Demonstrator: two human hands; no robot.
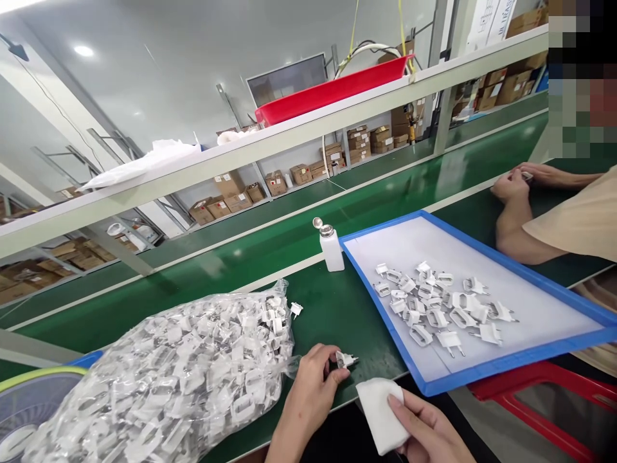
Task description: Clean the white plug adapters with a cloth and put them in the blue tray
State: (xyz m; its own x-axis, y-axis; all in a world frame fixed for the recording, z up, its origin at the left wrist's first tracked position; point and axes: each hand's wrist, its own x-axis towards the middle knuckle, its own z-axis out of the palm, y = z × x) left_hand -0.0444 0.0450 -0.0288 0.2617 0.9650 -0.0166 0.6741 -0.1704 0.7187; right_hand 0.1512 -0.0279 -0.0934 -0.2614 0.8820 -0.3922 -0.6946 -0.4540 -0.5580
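Note:
My left hand (pixel 315 382) pinches a small white plug piece (pixel 345 360) with metal pins, just above the green table's front edge. In my right hand (pixel 427 427) is a folded white cloth (pixel 380 415), held between thumb and fingers, apart from the plug piece. A large clear plastic bag (pixel 193 360) full of similar white pieces lies to the left. One loose piece (pixel 295 310) rests beside the bag. On the right, a blue-rimmed white tray (pixel 414 379) carries several more white plug pieces (pixel 450 342) in a loose heap.
A white pump bottle (pixel 331 249) with its lid up stands behind the tray. A co-worker's hands (pixel 513 183) are at the right. A red stool (pixel 540 386) is below the tray, a round basket (pixel 29 411) at lower left. A red tray (pixel 332 93) sits on the overhead shelf.

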